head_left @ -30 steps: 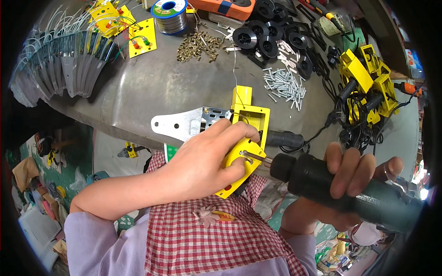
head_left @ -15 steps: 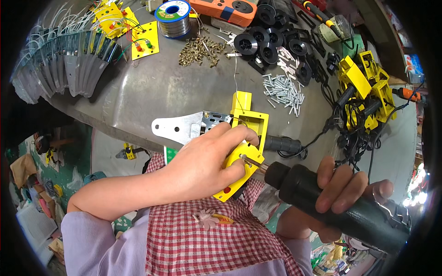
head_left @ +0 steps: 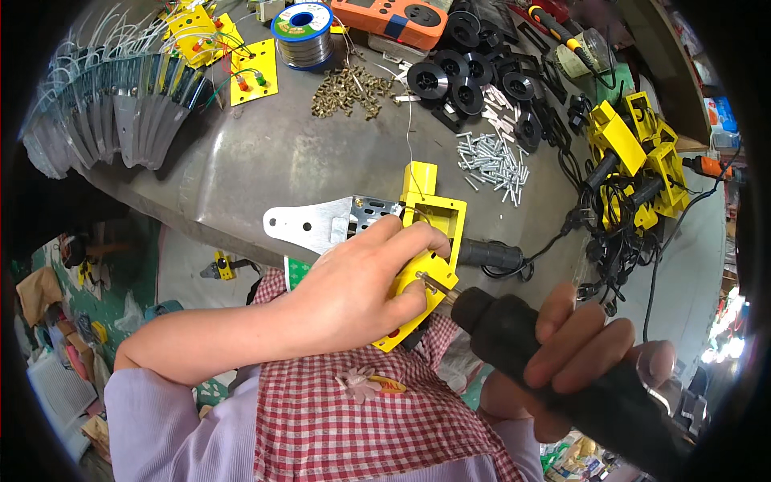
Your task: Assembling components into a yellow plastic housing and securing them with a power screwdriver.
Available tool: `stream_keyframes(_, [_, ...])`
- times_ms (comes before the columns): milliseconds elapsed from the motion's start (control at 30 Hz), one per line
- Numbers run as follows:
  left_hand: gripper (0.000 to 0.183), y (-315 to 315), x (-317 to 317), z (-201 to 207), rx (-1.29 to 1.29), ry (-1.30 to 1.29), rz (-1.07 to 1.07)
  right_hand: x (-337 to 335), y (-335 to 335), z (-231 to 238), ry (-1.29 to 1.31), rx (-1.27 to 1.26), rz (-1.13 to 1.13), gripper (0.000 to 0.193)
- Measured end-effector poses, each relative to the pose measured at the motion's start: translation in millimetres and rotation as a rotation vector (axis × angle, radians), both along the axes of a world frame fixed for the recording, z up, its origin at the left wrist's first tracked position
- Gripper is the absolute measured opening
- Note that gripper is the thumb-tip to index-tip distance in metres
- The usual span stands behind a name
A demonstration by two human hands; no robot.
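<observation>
My left hand (head_left: 361, 277) grips a yellow metal cover plate (head_left: 387, 341) between thumb and fingers, with its index finger reaching over the open yellow housing (head_left: 462, 217). From that housing a flat silver heating plate (head_left: 309, 229) sticks out to the left and a black ribbed handle (head_left: 491, 254) to the right. My right hand (head_left: 582, 345) is wrapped round a thick black power screwdriver (head_left: 506, 329). Its bit points up-left onto the cover plate, beside my left fingertips. Whether the tip sits in a screw I cannot tell.
Silver screws (head_left: 491, 165), brass screws (head_left: 349, 90) and black spools (head_left: 466, 94) lie across the metal table (head_left: 265, 161). A solder reel (head_left: 303, 44) and an orange meter (head_left: 401, 20) stand behind. Yellow housings with cables (head_left: 618, 140) are piled right, wired plates (head_left: 255, 72) left.
The power screwdriver has shifted a little left, and its rear end has swung lower with my right hand. My left hand and the cover plate have hardly moved.
</observation>
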State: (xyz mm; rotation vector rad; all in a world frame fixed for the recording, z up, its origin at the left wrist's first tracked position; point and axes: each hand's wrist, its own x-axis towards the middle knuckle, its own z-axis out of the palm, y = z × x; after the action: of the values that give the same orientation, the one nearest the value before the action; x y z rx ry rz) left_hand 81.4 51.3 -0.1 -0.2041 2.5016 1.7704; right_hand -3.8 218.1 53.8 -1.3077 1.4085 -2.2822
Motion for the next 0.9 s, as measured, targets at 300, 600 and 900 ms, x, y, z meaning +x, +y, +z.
stream_keyframes(300, [0.036, 1.1, 0.9, -4.2, 0.002, 0.008, 0.013, -4.9, -10.3, -2.2, 0.082, 0.042, -0.017, 0.075])
stream_keyframes(600, [0.038, 4.9, 1.5, -2.8, -0.023, -0.011, 0.021, -21.5, -7.7, -10.2, 0.102, 0.001, 0.041, 0.075])
stream_keyframes(900, [0.038, 3.0, 0.3, -1.6, -0.040, -0.002, 0.009, -27.2, -9.1, -8.3, -0.009, -0.050, 0.127, 0.088])
